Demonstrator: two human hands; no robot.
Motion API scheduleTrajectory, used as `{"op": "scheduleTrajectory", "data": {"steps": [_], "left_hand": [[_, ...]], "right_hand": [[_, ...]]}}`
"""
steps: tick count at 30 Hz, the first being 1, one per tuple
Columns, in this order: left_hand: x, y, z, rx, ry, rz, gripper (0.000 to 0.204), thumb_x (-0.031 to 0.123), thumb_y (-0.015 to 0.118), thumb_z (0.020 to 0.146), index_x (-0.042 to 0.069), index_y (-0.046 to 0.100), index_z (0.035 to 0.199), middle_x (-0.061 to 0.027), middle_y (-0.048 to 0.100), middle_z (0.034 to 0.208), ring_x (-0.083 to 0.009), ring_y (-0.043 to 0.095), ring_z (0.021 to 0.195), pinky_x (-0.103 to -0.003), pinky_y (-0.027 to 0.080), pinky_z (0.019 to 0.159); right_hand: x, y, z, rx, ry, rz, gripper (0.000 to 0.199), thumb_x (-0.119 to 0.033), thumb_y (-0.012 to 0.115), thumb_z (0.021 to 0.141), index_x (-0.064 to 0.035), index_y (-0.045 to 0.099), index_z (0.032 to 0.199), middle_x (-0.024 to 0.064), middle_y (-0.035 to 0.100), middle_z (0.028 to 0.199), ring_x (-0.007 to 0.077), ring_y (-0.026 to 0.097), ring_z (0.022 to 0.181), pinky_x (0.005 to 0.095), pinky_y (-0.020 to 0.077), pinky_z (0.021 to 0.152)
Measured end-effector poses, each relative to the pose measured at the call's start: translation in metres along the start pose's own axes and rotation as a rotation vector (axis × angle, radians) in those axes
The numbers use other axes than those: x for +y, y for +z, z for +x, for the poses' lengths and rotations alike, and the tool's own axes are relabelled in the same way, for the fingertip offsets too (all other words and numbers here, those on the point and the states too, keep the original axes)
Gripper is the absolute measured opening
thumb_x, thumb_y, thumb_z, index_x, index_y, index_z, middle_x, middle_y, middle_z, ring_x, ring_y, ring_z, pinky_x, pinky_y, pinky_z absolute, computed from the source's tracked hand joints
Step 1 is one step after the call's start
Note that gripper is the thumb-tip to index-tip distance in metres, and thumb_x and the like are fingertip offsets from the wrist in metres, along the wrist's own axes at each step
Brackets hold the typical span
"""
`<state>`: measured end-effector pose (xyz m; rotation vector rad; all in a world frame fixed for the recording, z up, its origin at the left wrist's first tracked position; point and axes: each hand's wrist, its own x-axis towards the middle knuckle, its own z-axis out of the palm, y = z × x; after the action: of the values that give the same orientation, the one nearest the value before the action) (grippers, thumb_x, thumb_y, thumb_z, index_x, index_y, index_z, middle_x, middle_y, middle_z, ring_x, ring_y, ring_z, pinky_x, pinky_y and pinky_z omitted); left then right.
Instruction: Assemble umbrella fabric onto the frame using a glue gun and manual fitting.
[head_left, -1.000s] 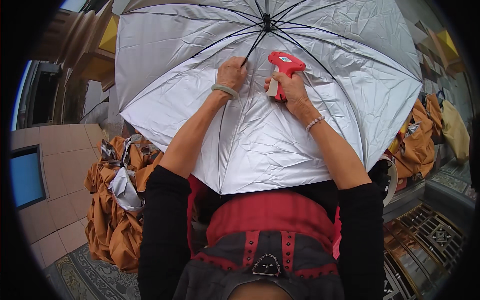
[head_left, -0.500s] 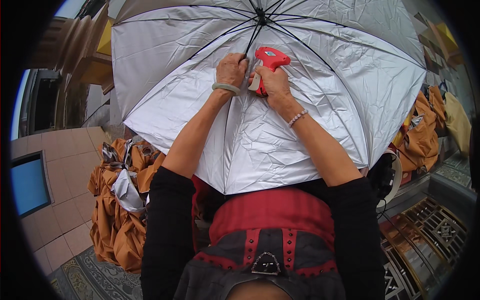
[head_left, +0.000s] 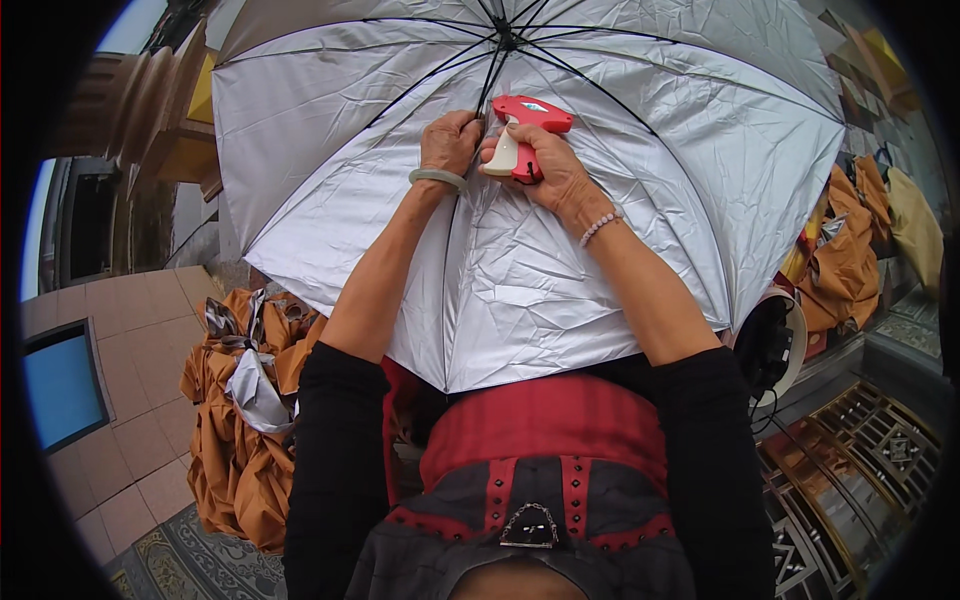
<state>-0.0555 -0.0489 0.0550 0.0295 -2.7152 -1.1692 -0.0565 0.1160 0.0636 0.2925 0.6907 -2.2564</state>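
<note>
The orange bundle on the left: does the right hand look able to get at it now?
Probably not: the right hand holds the red tool, and the left forearm and umbrella lie between hand and bundle.

Angles bare left forearm (head_left: 380,280) and right forearm (head_left: 648,275) forward and inward, out of black sleeves (head_left: 335,430). Curls left hand (head_left: 450,147) with its back uppermost (fingertips mostly out of sight). Holds left wrist (head_left: 428,199) nearly straight, in line with the forearm. Wraps right hand (head_left: 552,172) in a closed grip, with right thumb (head_left: 527,133) laid across the top and fingers bent around. Places both hands just beside each other, at roughly equal reach.
</note>
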Motion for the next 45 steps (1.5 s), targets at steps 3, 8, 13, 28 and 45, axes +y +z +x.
{"op": "scheduleTrajectory", "data": {"steps": [3,8,13,28,45], "left_hand": [[0.000,-0.001,0.000,-0.010,0.006,0.010,0.019,0.018,0.055,0.080,0.003,0.064,0.087,-0.0156,0.064,0.082,-0.0304,0.061,0.076,-0.037,0.046,0.069],[0.000,0.002,0.000,-0.022,-0.028,-0.015,0.019,0.018,0.055,0.080,0.003,0.065,0.087,-0.0158,0.064,0.083,-0.0300,0.061,0.077,-0.036,0.046,0.069],[-0.001,0.002,-0.001,0.001,-0.005,0.007,0.020,0.018,0.055,0.080,0.003,0.065,0.088,-0.0159,0.064,0.083,-0.0298,0.061,0.077,-0.036,0.046,0.070],[-0.004,0.004,-0.005,-0.044,0.009,-0.036,0.018,0.013,0.054,0.083,0.001,0.065,0.092,-0.0094,0.062,0.071,-0.0124,0.056,0.063,-0.027,0.044,0.060],[-0.008,0.006,-0.001,0.117,0.183,0.249,0.016,0.020,0.053,0.082,0.006,0.060,0.084,-0.0156,0.059,0.081,-0.0349,0.057,0.076,-0.043,0.045,0.068]], "right_hand": [[0.000,-0.002,0.001,-0.012,0.005,-0.013,0.027,-0.013,0.049,0.086,0.0051,0.047,0.107,0.0190,0.062,0.089,0.0278,0.064,0.080,0.0441,0.0553,0.074],[-0.004,-0.002,-0.004,-0.015,0.013,-0.081,0.027,-0.012,0.049,0.086,0.0057,0.047,0.106,0.0194,0.062,0.089,0.0282,0.064,0.079,0.0442,0.0554,0.074],[-0.005,0.000,-0.005,-0.038,0.019,-0.139,0.026,-0.013,0.050,0.086,0.0066,0.048,0.104,0.0194,0.062,0.088,0.0280,0.064,0.078,0.0431,0.0557,0.073],[-0.010,-0.002,0.002,-0.039,0.066,-0.191,0.026,-0.011,0.052,0.085,0.0045,0.048,0.106,0.0174,0.062,0.087,0.0257,0.065,0.075,0.0429,0.0566,0.069],[-0.102,-0.021,-0.041,0.062,-0.289,-0.732,0.036,-0.018,0.055,0.082,0.0061,0.048,0.108,0.0158,0.063,0.092,0.0211,0.065,0.079,0.0332,0.0546,0.072]]}}
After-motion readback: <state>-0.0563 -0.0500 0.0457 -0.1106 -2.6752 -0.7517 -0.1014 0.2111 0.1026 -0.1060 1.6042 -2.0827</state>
